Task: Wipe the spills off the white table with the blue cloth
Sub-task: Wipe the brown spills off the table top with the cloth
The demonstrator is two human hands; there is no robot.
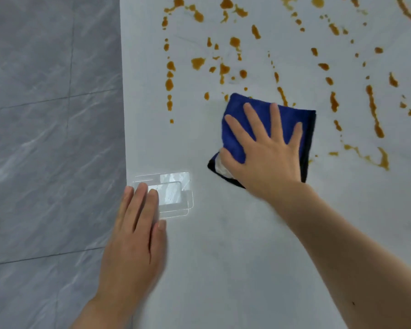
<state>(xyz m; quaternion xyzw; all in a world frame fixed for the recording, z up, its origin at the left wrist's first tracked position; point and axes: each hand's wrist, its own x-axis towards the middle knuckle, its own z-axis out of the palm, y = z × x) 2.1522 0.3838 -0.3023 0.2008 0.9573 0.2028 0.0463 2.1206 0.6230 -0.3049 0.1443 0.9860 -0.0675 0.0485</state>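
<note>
A folded blue cloth [292,122] with a dark edge lies flat on the white table [223,245]. My right hand [263,153] presses down on it with fingers spread and straight. Orange-brown spills [223,67] dot and streak the table beyond the cloth and to its right, as drops and long trails. My left hand [135,233] rests flat on the table near its left edge, fingers straight, its fingertips touching a bright reflected patch of light [176,193].
The table's left edge [125,138] runs top to bottom, with grey marbled floor tiles [45,138] beyond it. The near part of the table around my arms shows no stains.
</note>
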